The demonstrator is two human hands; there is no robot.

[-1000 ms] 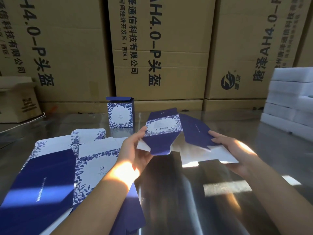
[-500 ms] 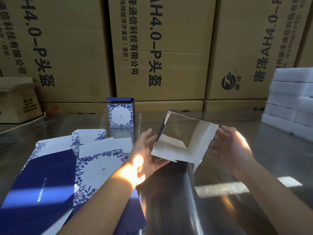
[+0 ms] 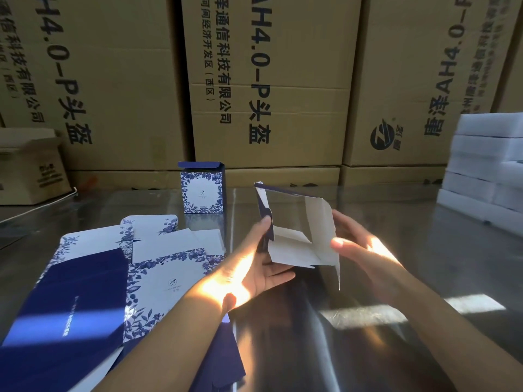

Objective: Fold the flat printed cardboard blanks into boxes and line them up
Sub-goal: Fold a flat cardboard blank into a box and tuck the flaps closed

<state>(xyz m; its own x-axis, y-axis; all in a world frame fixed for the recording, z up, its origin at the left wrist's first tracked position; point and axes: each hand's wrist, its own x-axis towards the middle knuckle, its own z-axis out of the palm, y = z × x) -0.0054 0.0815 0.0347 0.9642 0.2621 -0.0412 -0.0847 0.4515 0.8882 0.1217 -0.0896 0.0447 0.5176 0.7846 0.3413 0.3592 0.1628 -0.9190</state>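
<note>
- Background: a wall of brown shipping cartons fills the top of the frame. Below it is a glossy table with hard sun patches at lower right. A stack of white foam slabs sits at the right edge.
- One finished box stands upright and alone, left of centre at the far side of the table. The flat blanks lie fanned at lower left.
- Work piece: the half-folded blank is at frame centre, held clear of the table. It is opened into a tube with its white inside facing you and its bottom flaps only partly turned in.
- Risk 1: the bottom flaps do not look locked. If you ease off, the tube will probably spring back toward flat.
- Risk 2: squeezing the walls off the printed creases could buckle a panel. The board looks thin.
- Risk 3: a loose flap hangs at the lower right corner. It may catch or fold the wrong way when you close the base.
- Risk 4: glare on the table may hide the row line when you set the box beside the finished one.
- Grip, left hand: palm up, fingers nearly straight under the base and thumb resting against the navy left wall. You are cradling it, not clamping.
- Grip, right hand: fingers are curled behind the right wall with the thumb over its front edge, a light pinch on the blank.
</note>
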